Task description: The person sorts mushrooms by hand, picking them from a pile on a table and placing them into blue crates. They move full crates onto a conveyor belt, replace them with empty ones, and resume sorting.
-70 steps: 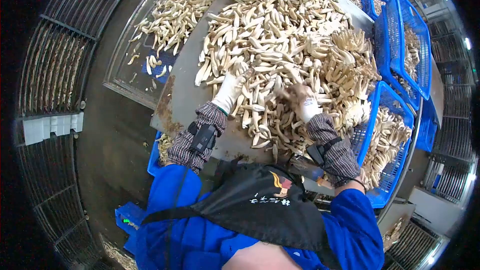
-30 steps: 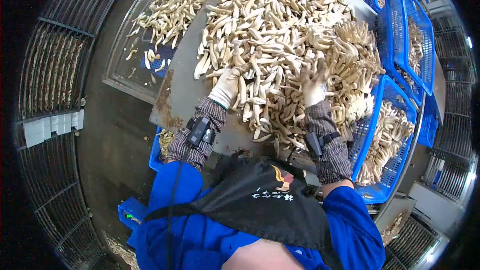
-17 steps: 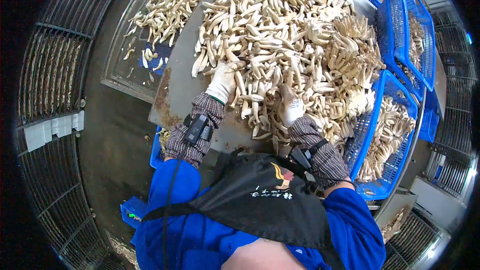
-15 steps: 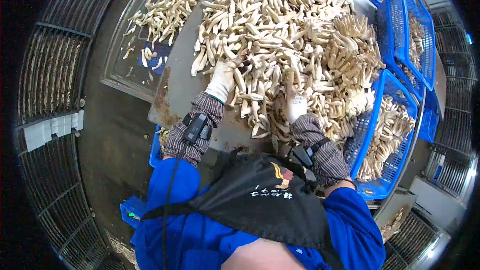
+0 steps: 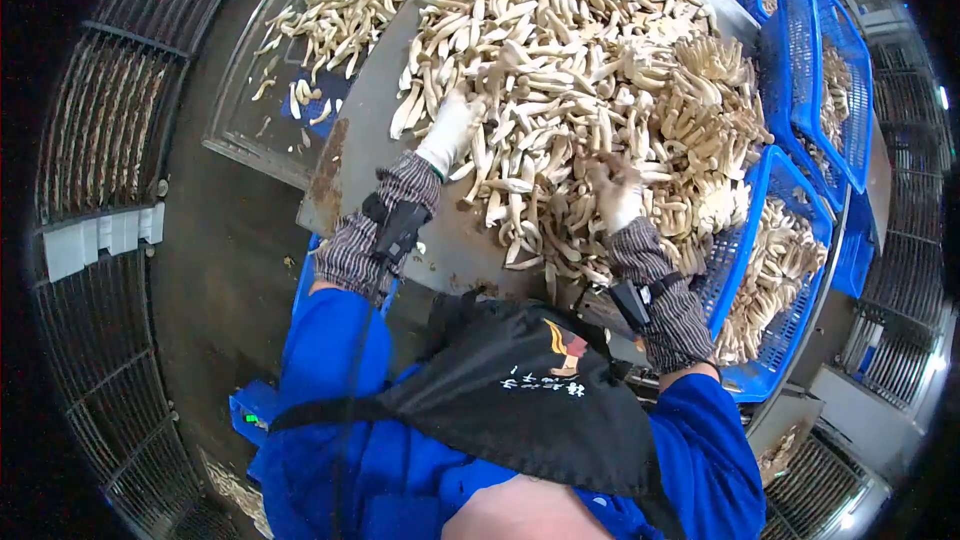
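A large heap of pale, long-stemmed mushrooms [image 5: 560, 70] covers the metal table [image 5: 385, 80]. My left hand [image 5: 455, 130], in a white glove, is at the heap's left edge, its fingers bent round something I cannot make out among the mushrooms. Farther right, my gloved right hand [image 5: 617, 195] reaches into the near part of the heap, its fingertips brownish and touching mushrooms; what they hold, if anything, is hidden. Clustered mushrooms [image 5: 715, 90] lie on the heap's right side.
A blue basket [image 5: 745, 260] with mushrooms stands close to the right of my right arm. More blue baskets [image 5: 800, 50] stand at the back right. At the left, a lower metal tray [image 5: 265, 155] carries more mushrooms. Slatted racks [image 5: 105, 120] line the far left.
My left hand has moved slightly up at the heap's left edge. My right hand has shifted a little to the right and up, its fingers now more visible.
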`<state>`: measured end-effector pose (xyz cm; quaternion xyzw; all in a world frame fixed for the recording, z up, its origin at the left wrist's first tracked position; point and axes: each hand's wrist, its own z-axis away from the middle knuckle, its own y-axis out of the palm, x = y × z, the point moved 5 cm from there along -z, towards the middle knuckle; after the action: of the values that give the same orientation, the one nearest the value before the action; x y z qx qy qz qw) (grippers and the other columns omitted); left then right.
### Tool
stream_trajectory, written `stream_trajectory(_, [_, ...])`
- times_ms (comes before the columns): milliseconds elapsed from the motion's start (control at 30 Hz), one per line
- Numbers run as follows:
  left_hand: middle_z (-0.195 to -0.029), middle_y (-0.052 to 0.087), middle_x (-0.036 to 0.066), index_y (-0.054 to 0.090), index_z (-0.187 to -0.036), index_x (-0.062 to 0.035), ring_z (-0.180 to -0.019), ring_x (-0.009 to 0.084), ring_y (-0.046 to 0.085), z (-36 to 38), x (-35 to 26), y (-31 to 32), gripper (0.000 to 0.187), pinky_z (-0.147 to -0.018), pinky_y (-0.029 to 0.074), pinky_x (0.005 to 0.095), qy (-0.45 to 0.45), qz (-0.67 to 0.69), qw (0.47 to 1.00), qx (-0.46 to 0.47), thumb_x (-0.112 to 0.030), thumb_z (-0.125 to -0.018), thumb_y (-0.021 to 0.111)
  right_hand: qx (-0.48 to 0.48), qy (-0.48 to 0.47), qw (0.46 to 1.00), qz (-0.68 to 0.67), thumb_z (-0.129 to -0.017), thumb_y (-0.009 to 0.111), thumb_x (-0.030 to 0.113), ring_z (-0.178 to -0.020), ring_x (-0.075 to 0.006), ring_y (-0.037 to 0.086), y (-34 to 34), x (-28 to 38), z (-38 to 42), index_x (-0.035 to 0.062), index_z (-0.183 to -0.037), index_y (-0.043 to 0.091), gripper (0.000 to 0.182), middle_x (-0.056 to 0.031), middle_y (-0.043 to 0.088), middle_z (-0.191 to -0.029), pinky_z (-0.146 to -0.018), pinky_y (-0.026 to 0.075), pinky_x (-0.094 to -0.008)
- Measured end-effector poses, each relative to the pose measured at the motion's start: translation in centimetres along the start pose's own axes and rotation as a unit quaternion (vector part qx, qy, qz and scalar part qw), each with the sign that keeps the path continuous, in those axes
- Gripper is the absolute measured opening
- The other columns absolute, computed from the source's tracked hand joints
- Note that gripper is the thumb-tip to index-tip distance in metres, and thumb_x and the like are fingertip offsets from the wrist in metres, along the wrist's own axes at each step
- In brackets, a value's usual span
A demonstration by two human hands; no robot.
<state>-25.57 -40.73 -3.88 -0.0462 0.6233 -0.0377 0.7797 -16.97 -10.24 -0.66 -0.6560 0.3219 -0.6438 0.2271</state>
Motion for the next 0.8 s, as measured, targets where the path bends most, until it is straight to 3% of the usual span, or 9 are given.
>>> stream_trajectory(133, [-0.107,0.064,0.015,0.048,-0.123,0.0061,-0.093,0.0202,0.061,-1.5,-3.4,-0.6,0.045,-0.082,0.049,0.0301,0.064,0.039,0.997,-0.017,-0.010,-0.084,0.064,-0.122,0.050,0.990,-0.059,-0.092,0.059,0.026,-0.082,-0.0141,0.060,-1.5,1.6,0.5,0.0010,-0.103,0.061,0.028,-0.0117,0.066,-0.099,-0.073,0.048,-0.0263])
stream_trajectory(300, [-0.097,0.067,0.018,0.058,-0.111,0.0050,-0.090,0.0256,0.064,-3.5,-7.6,-2.7,0.046,-0.081,0.049,0.0334,0.080,-0.192,0.977,-0.043,-0.017,-0.074,0.073,0.187,0.058,0.893,-0.405,-0.093,0.047,0.028,-0.055,-0.0070,0.042,4.0,10.8,5.0,0.0004,-0.110,0.053,0.033,-0.0029,0.060,-0.081,-0.047,0.032,-0.0205])
stream_trajectory(367, [-0.105,0.065,0.017,0.042,-0.130,0.0056,-0.093,0.0212,0.062,-5.3,-8.2,-3.5,0.071,-0.083,0.049,0.0310,0.043,-0.158,0.985,0.046,-0.025,-0.076,0.075,0.318,0.126,0.851,-0.399,-0.087,0.058,0.022,-0.062,-0.0092,0.051,7.8,15.4,8.8,0.0013,-0.114,0.053,0.034,-0.0051,0.059,-0.081,-0.052,0.042,-0.0249])
stream_trajectory(433, [-0.104,0.065,0.016,0.042,-0.132,0.0047,-0.093,0.0188,0.062,-5.2,-10.3,-3.6,0.072,-0.081,0.049,0.0303,0.065,-0.106,0.992,0.021,-0.029,-0.077,0.074,0.383,-0.200,0.861,-0.269,-0.082,0.067,0.023,-0.092,-0.0270,0.061,10.3,21.2,11.2,0.0020,-0.126,0.047,0.052,-0.0194,0.061,-0.101,-0.079,0.049,-0.0381])
stream_trajectory(467, [-0.108,0.064,0.016,0.045,-0.130,0.0048,-0.096,0.0193,0.060,-5.9,-10.4,-3.9,0.064,-0.084,0.048,0.0296,0.044,-0.095,0.993,0.054,-0.029,-0.081,0.070,0.479,-0.163,0.820,-0.267,-0.082,0.067,0.026,-0.100,-0.0349,0.058,10.2,23.5,11.9,0.0022,-0.124,0.050,0.052,-0.0235,0.058,-0.108,-0.088,0.046,-0.0418])
stream_trajectory(667, [-0.106,0.063,0.017,0.051,-0.122,0.0075,-0.100,0.0198,0.056,-0.8,-7.4,-6.1,0.048,-0.091,0.043,0.0290,0.040,-0.177,0.981,0.064,-0.031,-0.093,0.053,0.078,-0.174,0.981,-0.046,-0.079,0.065,0.016,-0.085,-0.0327,0.061,6.3,11.4,-0.5,0.0031,-0.117,0.054,0.041,-0.0200,0.060,-0.097,-0.072,0.050,-0.0410])
stream_trajectory(700, [-0.111,0.061,0.017,0.050,-0.122,0.0075,-0.102,0.0208,0.056,0.5,-2.3,-6.5,0.048,-0.091,0.043,0.0295,0.116,-0.113,0.987,0.020,-0.031,-0.094,0.052,0.158,0.028,0.980,-0.116,-0.078,0.065,0.012,-0.091,-0.0330,0.060,5.2,7.7,-3.4,0.0027,-0.118,0.053,0.043,-0.0199,0.059,-0.100,-0.076,0.049,-0.0413])
stream_trajectory(733, [-0.105,0.061,0.023,0.048,-0.121,0.0094,-0.081,0.0240,0.063,3.8,-2.4,-6.1,0.049,-0.070,0.051,0.0348,-0.009,-0.073,0.997,0.026,-0.030,-0.092,0.051,0.028,-0.180,0.983,0.013,-0.077,0.065,0.009,-0.094,-0.0341,0.058,3.0,6.6,-6.0,0.0024,-0.118,0.052,0.044,-0.0190,0.060,-0.099,-0.081,0.048,-0.0416])
stream_trajectory(800, [-0.108,0.059,0.019,0.040,-0.130,0.0069,-0.068,0.0213,0.060,9.6,-0.2,-4.8,0.051,-0.065,0.051,0.0322,-0.158,0.000,0.987,0.040,-0.027,-0.093,0.049,0.072,-0.155,0.976,0.135,-0.075,0.066,0.012,-0.105,-0.0365,0.056,1.7,1.9,-9.7,0.0039,-0.132,0.043,0.062,-0.0182,0.058,-0.115,-0.090,0.045,-0.0423])
